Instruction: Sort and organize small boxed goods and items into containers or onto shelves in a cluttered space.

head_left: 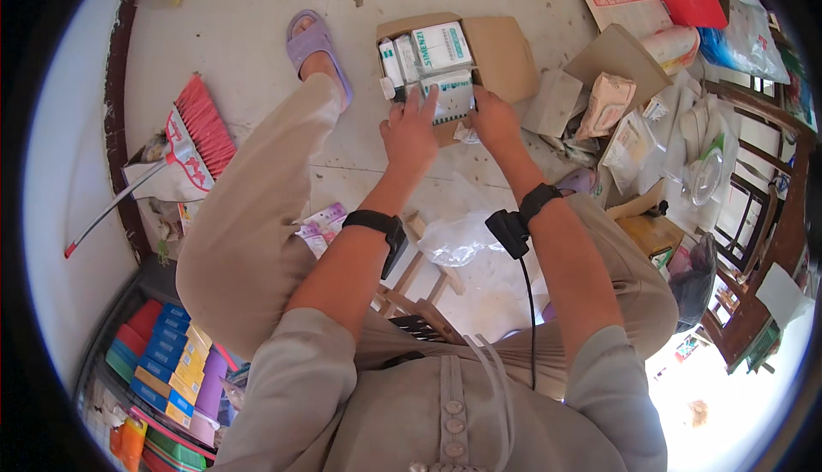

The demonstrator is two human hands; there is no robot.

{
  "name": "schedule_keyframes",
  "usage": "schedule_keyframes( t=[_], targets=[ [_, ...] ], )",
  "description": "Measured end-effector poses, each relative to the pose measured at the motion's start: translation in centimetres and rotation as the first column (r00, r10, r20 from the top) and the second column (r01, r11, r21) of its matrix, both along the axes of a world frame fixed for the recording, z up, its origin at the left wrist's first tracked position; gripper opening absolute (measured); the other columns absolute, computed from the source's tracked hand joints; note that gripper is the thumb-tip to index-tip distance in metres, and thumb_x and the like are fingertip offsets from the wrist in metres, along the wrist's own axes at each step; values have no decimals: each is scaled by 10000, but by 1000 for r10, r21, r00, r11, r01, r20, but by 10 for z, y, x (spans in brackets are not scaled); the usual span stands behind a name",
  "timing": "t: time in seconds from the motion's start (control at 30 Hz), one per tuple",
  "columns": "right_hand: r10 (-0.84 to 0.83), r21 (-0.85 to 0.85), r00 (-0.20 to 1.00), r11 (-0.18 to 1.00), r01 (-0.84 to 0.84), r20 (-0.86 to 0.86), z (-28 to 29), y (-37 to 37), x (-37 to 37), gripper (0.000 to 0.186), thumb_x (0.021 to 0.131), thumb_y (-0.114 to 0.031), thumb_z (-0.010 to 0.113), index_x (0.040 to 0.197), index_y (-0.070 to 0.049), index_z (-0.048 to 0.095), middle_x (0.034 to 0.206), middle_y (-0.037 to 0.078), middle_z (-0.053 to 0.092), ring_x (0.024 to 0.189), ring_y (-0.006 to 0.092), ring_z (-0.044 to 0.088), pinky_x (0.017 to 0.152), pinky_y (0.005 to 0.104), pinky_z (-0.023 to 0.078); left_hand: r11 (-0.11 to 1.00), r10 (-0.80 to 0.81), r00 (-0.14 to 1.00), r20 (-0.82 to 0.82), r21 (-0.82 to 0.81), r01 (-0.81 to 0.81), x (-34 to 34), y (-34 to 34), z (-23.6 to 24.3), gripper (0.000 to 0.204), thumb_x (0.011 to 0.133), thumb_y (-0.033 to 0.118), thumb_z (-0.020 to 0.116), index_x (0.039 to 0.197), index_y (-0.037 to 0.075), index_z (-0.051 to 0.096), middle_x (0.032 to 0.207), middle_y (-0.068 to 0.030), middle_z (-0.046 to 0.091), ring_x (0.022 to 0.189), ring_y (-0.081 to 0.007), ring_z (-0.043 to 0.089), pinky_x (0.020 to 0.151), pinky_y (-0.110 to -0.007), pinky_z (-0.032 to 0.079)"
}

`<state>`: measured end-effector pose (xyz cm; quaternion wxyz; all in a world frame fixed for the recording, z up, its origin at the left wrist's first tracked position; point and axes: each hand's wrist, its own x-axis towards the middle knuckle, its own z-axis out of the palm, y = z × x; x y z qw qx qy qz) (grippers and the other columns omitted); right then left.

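Observation:
An open brown cardboard box (501,53) lies on the floor in front of me, packed with small white and green cartons. The nearest white carton (452,95) sits at the box's front, below a larger white carton (443,47). My left hand (409,136) rests at that nearest carton's left side, its fingers stretched out and apart over the top. At the opposite side, my right hand (497,121) has its fingers bent in at the box's right edge. Whether they grip the carton or the cardboard wall is hidden. Crumpled white scrap (467,133) lies between the hands.
Loose cardboard (616,61), packets and plastic bags pile up on the right, beside a dark wooden chair frame (762,138). A red broom (205,121) and dustpan stand by the left wall. Clear plastic (458,237) lies between my legs. Blue boxes (164,356) stack at lower left.

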<state>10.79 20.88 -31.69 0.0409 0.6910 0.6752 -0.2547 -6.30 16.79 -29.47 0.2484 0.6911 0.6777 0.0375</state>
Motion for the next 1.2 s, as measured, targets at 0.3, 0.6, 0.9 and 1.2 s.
schedule_keyframes(
  t=[0.3,0.6,0.9,1.2],
  targets=[
    [-722,-273,483,657,703,-496,-6,-69,55,350,859,-301,676,1039,-2,657,837,111,673,808,221,645,743,340,489,974,187,898,398,45,-223,-6,8,-13,659,738,129,705,1360,111,488,1302,-162,551,1151,-367,542,994,-439,438],
    [-908,-784,-113,280,553,-404,0,-131,80,365,910,-254,643,1105,54,615,969,96,653,849,182,613,750,312,502,95,981,-119,153,-917,-388,-13,-24,-54,670,894,446,619,1429,139,358,1420,-92,401,1283,-315,426,1033,-547,373],
    [-805,-832,-314,354,428,-504,-51,-47,75,380,966,-233,567,1258,9,548,1178,85,640,1060,190,625,872,302,521,-41,736,-677,25,-996,-81,-14,-2,-73,754,935,533,529,1469,89,238,1504,-162,305,1354,-357,353,1112,-524,300],
    [-663,-881,-581,343,326,-473,-41,-19,46,204,1010,-232,470,1128,-122,595,1026,42,667,901,201,671,726,322,581,105,891,-406,202,-963,-248,-35,-6,-77,487,958,400,581,1382,204,441,1321,-30,479,1173,-277,486,914,-495,454]
  ],
)
